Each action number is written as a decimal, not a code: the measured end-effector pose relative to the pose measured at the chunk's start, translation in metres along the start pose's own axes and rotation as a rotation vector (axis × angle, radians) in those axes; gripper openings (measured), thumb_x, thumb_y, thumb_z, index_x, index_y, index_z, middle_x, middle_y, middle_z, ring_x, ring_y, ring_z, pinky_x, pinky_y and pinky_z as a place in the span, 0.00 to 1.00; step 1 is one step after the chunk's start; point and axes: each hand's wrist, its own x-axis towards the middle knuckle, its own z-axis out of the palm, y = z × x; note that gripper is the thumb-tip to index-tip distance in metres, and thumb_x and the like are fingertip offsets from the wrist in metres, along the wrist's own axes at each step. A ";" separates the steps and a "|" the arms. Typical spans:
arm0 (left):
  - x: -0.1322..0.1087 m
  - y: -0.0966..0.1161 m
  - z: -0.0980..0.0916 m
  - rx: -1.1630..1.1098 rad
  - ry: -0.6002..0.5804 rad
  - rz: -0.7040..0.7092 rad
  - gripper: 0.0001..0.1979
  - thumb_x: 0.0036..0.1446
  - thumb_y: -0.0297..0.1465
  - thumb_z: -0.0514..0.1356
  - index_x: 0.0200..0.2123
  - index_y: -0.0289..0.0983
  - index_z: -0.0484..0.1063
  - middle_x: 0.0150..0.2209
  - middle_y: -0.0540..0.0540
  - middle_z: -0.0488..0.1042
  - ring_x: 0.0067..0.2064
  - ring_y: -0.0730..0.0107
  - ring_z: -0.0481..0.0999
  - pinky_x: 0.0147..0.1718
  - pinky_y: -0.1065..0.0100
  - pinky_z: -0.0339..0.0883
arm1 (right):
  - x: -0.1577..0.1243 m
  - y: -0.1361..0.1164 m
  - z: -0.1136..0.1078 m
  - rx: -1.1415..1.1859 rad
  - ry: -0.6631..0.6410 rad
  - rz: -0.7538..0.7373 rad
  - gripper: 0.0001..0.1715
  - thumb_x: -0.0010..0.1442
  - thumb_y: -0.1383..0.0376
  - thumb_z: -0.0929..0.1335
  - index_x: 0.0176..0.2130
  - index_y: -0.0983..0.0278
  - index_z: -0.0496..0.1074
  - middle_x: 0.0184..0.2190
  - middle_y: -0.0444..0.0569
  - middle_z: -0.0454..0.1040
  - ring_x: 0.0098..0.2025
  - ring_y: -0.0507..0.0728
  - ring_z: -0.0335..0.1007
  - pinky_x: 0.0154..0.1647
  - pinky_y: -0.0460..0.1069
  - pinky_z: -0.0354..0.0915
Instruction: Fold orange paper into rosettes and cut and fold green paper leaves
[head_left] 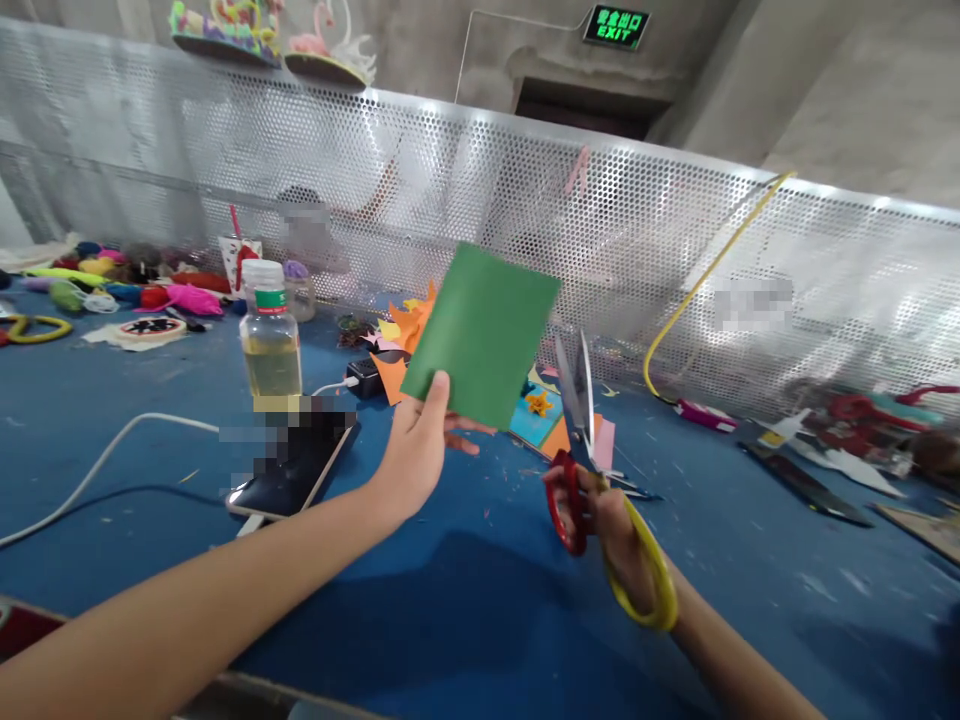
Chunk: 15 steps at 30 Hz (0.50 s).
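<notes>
My left hand (420, 445) holds a rectangular green sheet of paper (487, 335) by its lower left part, thumb in front and fingers behind. The sheet is tilted and raised above the blue table. In my right hand (619, 535) is a pair of scissors (581, 400) with one red and one yellow handle loop. Their blades point up and stand slightly apart, to the right of the green paper and not touching it. Behind the paper lie orange paper cutouts (411, 322) and a blue card with a small orange star (538, 403), both partly hidden.
A phone (296, 465) with a white cable and a bottle of yellowish liquid (271, 340) stand left. Colourful yarn (195, 298) lies at the back left. A perforated metal screen (465, 180) borders the blue table (465, 600). A dark blade-like strip (806, 482) lies right.
</notes>
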 end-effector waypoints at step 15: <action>-0.010 0.030 -0.098 1.452 0.043 -0.265 0.21 0.45 0.47 0.58 0.32 0.34 0.68 0.43 0.25 0.71 0.50 0.32 0.66 0.41 0.45 0.61 | 0.020 0.019 -0.033 0.048 0.243 0.133 0.36 0.47 0.33 0.57 0.34 0.60 0.63 0.14 0.38 0.58 0.14 0.50 0.54 0.13 0.47 0.55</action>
